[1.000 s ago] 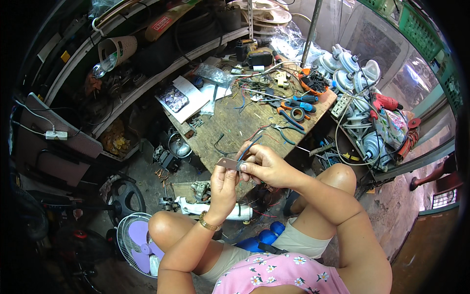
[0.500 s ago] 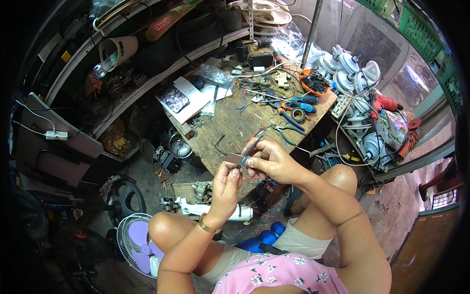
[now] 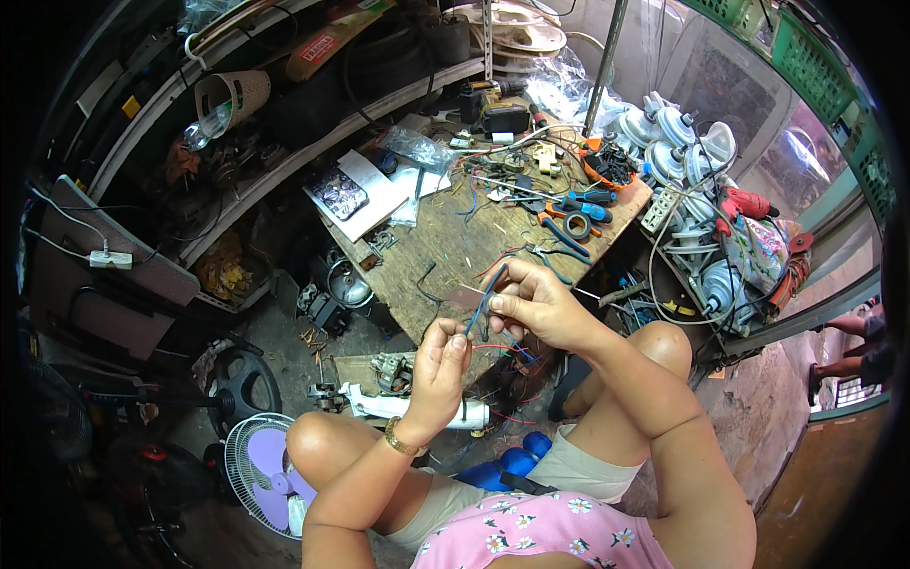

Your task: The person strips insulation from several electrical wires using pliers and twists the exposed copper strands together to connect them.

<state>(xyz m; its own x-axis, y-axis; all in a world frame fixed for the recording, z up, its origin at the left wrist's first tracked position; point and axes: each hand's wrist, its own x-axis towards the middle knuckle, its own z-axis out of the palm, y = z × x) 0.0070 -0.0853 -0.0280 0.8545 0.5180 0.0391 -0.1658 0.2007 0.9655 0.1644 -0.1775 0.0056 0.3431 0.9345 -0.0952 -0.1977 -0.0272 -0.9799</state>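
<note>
A thin blue wire (image 3: 481, 305) runs slantwise between my two hands over the near edge of the wooden worktable (image 3: 445, 256). My left hand (image 3: 443, 357) pinches its lower end between thumb and fingers. Higher up and to the right, my right hand (image 3: 533, 302) grips the same wire in closed fingers. A small flat brown piece (image 3: 464, 296) sticks out to the left from beside the right fingers; how it is held is hidden. Below the hands, thin red and blue wires (image 3: 512, 353) hang near a dark part I cannot make out.
Pliers (image 3: 566, 251), a tape roll (image 3: 576, 225) and screwdrivers (image 3: 588, 204) lie at the table's right. Papers (image 3: 370, 194) and a phone (image 3: 338, 192) lie at its left. White fan parts (image 3: 678, 142) crowd the right; a purple-bladed fan (image 3: 272, 469) stands lower left.
My hands have drawn apart, exposing more wire between them. The brown piece has shifted slightly right and up, away from my left fingers. At the far right, more of another person's legs shows.
</note>
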